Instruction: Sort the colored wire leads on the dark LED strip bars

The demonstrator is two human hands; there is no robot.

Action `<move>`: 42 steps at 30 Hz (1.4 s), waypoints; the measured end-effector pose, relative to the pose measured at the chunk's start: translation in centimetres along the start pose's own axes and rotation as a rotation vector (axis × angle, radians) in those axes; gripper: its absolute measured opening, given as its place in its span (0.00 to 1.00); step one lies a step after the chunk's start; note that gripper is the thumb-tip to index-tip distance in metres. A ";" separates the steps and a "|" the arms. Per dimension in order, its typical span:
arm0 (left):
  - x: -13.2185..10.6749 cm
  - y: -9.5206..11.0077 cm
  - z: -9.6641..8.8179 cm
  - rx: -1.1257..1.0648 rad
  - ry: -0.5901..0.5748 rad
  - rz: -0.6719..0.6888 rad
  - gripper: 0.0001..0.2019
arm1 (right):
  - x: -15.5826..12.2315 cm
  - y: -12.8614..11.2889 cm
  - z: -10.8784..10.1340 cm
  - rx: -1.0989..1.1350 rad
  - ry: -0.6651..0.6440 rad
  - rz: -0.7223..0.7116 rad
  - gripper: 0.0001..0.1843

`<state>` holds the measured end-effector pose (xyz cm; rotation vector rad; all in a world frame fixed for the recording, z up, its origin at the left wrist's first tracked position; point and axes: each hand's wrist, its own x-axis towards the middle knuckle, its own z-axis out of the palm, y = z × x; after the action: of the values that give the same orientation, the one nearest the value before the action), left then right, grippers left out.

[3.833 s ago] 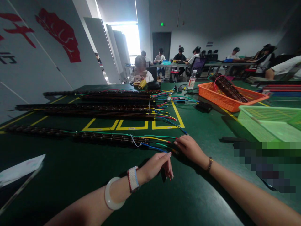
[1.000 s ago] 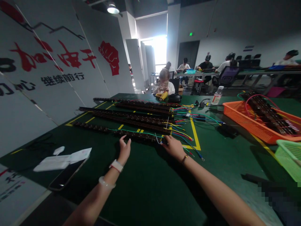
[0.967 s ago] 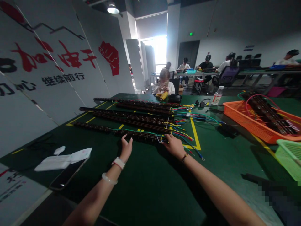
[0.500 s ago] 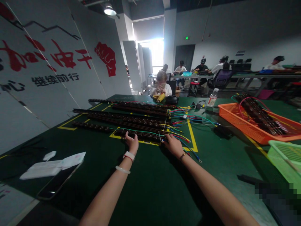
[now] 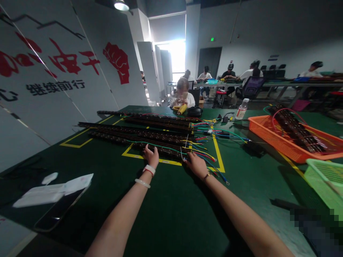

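Observation:
Long black cable bundles (image 5: 163, 135) lie side by side across the green table, with coloured wire ends (image 5: 206, 156) fanning out on the right, some with ring terminals. My left hand (image 5: 151, 157) grips the nearest cable bundle (image 5: 170, 152) around its middle, its thumb and forefinger showing on top. At that bundle's right end my right hand (image 5: 197, 164) is closed on it, fingertips partly hidden. A white cable tie (image 5: 181, 152) stands up just left of the right fingers; a second tie (image 5: 187, 140) sticks up behind it. A green wire runs along the top of the bundle.
An orange basket (image 5: 292, 154) holding another bundle and a green basket (image 5: 318, 178) stand at the right. A bottle (image 5: 242, 109) is behind them. A phone (image 5: 60, 210) and white packets (image 5: 43, 194) lie at left. Another person (image 5: 183, 96) sits across the table.
The left part of the nearest bundle has shifted away from me, closer against the bundles behind it. My left hand moved slightly with it; my right hand stays at the end.

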<state>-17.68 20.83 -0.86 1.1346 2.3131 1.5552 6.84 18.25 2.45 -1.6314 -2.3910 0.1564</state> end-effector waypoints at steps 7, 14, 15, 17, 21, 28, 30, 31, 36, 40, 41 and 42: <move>0.0 -0.4 -0.2 0.020 -0.012 0.033 0.24 | -0.2 0.0 -0.3 -0.076 0.050 -0.098 0.27; -0.3 -0.4 0.2 0.043 0.018 0.059 0.24 | 4.3 4.2 -4.0 -0.192 0.162 -0.080 0.22; -0.2 -0.4 0.2 0.043 0.021 0.062 0.24 | 5.4 5.0 -4.3 -0.199 0.149 -0.052 0.21; -0.2 -0.5 0.2 0.042 0.026 0.063 0.23 | 7.5 6.5 -4.7 -0.209 0.121 -0.032 0.20; 0.0 -0.7 0.2 0.035 0.026 0.057 0.24 | 10.6 8.0 -4.0 -0.224 0.014 -0.038 0.19; 0.0 -0.5 0.0 0.073 0.015 0.046 0.23 | 13.0 8.0 -1.5 -0.199 -0.143 -0.003 0.20; 0.1 -0.4 -0.1 0.088 0.009 0.038 0.22 | 13.2 8.1 -1.2 -0.187 -0.164 0.024 0.21; 0.1 -0.3 -0.1 0.096 0.007 0.034 0.22 | 13.3 8.2 -1.1 -0.181 -0.173 0.035 0.22; 0.2 0.2 0.2 0.134 -0.001 0.022 0.23 | 13.3 8.3 -1.0 -0.162 -0.206 0.059 0.24; 0.4 0.7 0.5 0.154 -0.012 0.016 0.23 | 13.3 8.1 -1.0 -0.159 -0.242 0.083 0.25; 0.5 0.8 0.5 0.158 -0.013 0.015 0.23 | 13.2 8.0 -1.0 -0.157 -0.252 0.088 0.26; 0.6 0.8 0.5 0.162 -0.015 0.015 0.23 | 13.2 8.0 -1.0 -0.155 -0.262 0.091 0.26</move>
<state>-17.46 21.75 -0.24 1.1959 2.4642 1.3799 9.72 33.45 3.45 -1.8974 -2.5768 0.2188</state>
